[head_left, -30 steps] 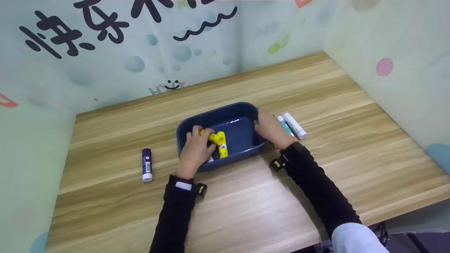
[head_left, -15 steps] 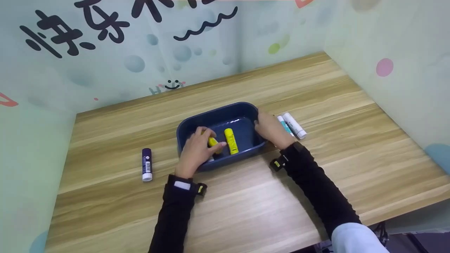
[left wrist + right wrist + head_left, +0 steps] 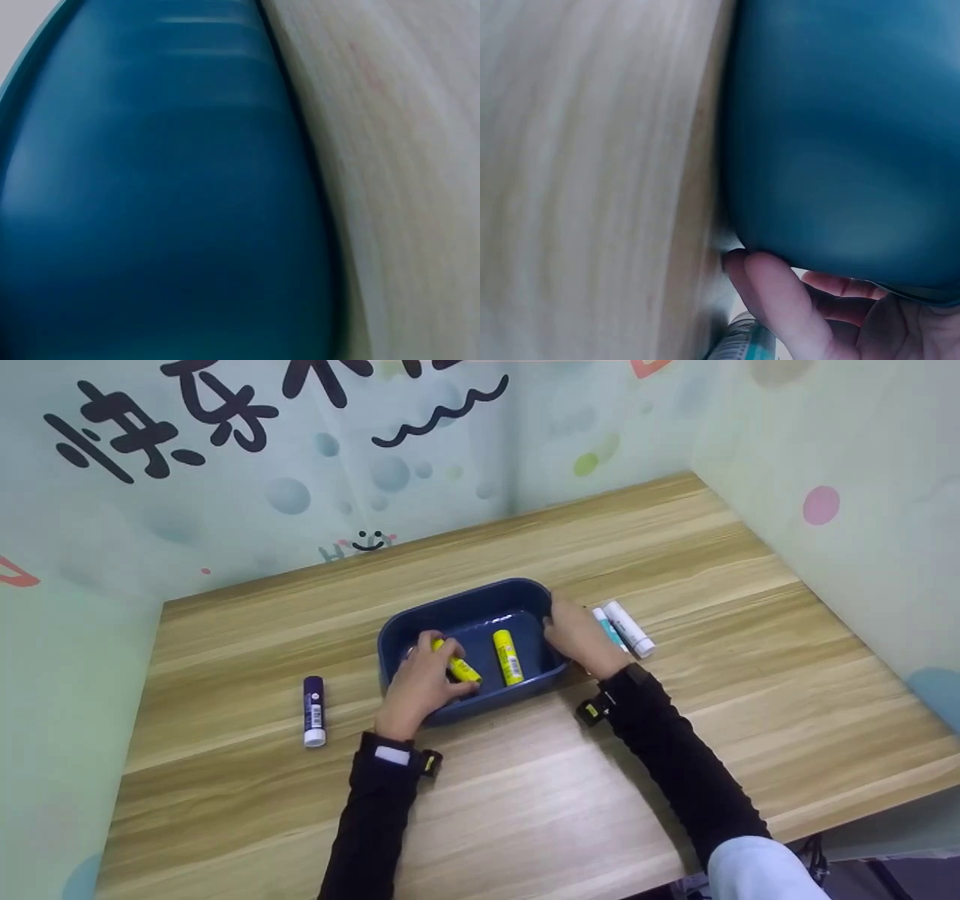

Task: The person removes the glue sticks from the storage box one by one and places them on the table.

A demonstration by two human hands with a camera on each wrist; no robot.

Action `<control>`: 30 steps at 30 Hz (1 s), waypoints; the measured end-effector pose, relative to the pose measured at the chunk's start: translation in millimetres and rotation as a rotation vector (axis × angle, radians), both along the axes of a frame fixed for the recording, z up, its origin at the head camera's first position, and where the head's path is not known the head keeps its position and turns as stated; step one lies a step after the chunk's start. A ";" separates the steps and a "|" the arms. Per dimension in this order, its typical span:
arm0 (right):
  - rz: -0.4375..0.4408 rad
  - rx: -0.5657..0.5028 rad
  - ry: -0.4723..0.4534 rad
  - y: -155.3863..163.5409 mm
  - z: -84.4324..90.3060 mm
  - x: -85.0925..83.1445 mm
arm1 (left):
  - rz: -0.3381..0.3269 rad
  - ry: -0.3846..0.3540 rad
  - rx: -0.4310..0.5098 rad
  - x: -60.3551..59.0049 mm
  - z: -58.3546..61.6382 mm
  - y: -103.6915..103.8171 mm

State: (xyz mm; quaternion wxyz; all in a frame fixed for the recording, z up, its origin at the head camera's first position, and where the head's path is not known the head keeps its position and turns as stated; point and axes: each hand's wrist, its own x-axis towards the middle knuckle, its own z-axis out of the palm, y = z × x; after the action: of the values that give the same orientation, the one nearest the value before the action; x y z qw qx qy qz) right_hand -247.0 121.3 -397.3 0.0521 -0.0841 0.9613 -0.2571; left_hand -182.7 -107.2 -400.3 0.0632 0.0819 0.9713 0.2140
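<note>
A dark blue plastic bin (image 3: 480,706) sits on the table. My left hand (image 3: 421,681) reaches into its left part, fingers and thumb around a yellow glue stick (image 3: 463,669). A second yellow glue stick (image 3: 508,658) lies on the bin's floor, to the right of that hand. Part of another item is mostly hidden under the left hand. My right hand (image 3: 581,637) grips the bin's right end; in the right wrist view its fingers (image 3: 780,289) touch the bin's outer wall. The left wrist view shows only the bin's outer side (image 3: 172,180) and the table.
A purple glue stick with a white end (image 3: 314,712) lies on the table left of the bin. Right of the bin, beside the right hand, lie a white glue stick (image 3: 628,628) and a white-and-teal one (image 3: 609,628). Printed walls (image 3: 420,472) border the wooden table (image 3: 525,802).
One yellow glue stick has come apart from the other and rolled right across the bin's floor. The one at my left hand has shifted and turned. The right hand stays put.
</note>
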 end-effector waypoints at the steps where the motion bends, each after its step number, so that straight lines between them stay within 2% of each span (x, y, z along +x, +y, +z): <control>1: 0.000 0.001 0.001 0.1 0.0 0.0 | 0.006 -0.007 -0.001 -0.1 0.0 0.1; 5: 0.003 0.003 0.004 0.1 -0.7 -0.1 | 0.012 -0.007 0.000 0.2 -0.9 -0.5; 10: 0.006 0.017 0.012 -0.3 -1.3 -0.4 | 0.019 0.030 0.033 -0.2 -2.2 -1.7; 14: 0.000 0.021 0.016 -0.4 -1.5 -0.8 | 0.058 0.036 0.122 -1.3 -0.8 -1.9; 19: -0.002 0.019 0.015 -0.6 -1.0 -0.5 | 0.110 0.005 0.281 -3.5 4.0 -4.2; 21: -0.004 0.016 0.015 -0.9 -0.9 -0.4 | 0.131 -0.003 0.407 -5.3 6.1 -6.3; 24: 0.000 0.019 0.025 -0.7 -0.8 -0.4 | 0.157 -0.043 0.699 -8.1 10.5 -10.2; 27: 0.002 0.021 0.030 -0.1 -0.5 -0.2 | 0.155 -0.136 1.012 -9.4 15.7 -16.1; 30: 0.006 0.026 0.031 0.6 -0.6 0.0 | 0.149 -0.248 1.236 -8.9 20.7 -21.9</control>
State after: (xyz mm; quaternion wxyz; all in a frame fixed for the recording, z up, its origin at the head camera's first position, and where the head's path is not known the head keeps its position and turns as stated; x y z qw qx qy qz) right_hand -247.0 121.9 -397.8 0.0391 -0.0901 0.9650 -0.2432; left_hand -191.7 -129.1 -379.6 0.1014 0.0099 0.6570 0.7469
